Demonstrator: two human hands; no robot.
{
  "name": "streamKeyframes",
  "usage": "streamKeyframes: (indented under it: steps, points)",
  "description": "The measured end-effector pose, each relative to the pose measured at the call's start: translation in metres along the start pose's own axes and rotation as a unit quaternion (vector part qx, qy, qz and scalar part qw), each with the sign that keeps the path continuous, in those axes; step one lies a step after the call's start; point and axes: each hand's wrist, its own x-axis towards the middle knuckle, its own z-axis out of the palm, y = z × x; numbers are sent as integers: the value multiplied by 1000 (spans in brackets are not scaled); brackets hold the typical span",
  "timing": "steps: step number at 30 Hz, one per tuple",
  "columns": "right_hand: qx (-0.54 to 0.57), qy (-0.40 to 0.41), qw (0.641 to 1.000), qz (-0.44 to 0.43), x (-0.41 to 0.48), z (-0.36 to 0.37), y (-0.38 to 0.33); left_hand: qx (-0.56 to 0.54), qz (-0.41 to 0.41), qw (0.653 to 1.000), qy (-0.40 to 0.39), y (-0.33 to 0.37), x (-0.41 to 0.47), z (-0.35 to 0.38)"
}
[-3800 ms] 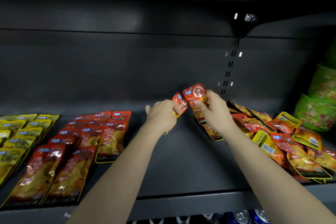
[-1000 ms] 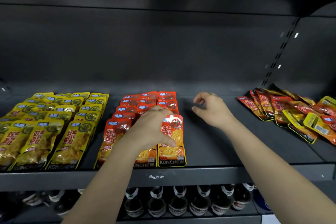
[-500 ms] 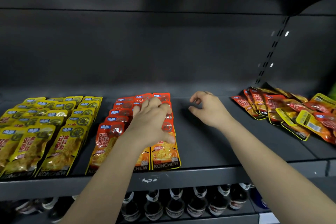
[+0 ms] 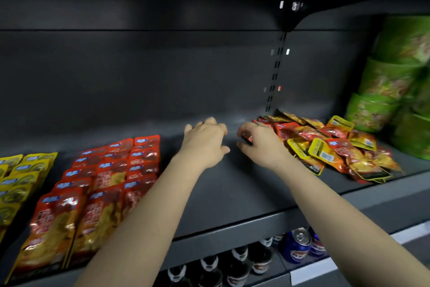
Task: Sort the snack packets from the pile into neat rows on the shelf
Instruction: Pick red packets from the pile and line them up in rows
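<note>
Well left of the pile, the red rows lie flat, overlapped for neatness. My left hand hovers slack and empty just left of the pile. My right hand curls at its left edge, probably to pick; I cannot tell if it grips.

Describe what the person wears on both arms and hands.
Nothing shows: the left forearm and right forearm are bare to the frame's edge, no sleeves in view. The left hand and right hand carry no gloves, rings, watch or bracelet.
</note>
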Motion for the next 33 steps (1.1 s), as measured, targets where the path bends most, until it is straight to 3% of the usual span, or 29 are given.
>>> streamKeyframes:
  steps: [7, 12, 18, 22, 26, 29, 33]
  points:
    - [-27, 29, 999, 16, 7, -24, 52, 8, -19, 998, -66, 38, 58, 25]
    - [-41, 57, 998, 2, 19, -32, 75, -25, -94, 989, -110, 58, 88, 42]
    - [-25, 83, 996, -14, 37, -34, 90, -31, -124, 988, -85, 71, 95, 67]
    - [8, 88, 996, -7, 43, -28, 96, -109, -116, 983, -86, 66, 102, 72]
    - [36, 88, 995, -13, 41, -22, 100, -221, -149, 963, -52, 61, 103, 70]
    - [82, 97, 992, -12, 38, -24, 104, -343, -167, 924, 28, 55, 104, 67]
    - [146, 85, 986, -1, 34, -26, 106, -346, -154, 911, 165, 48, 103, 55]
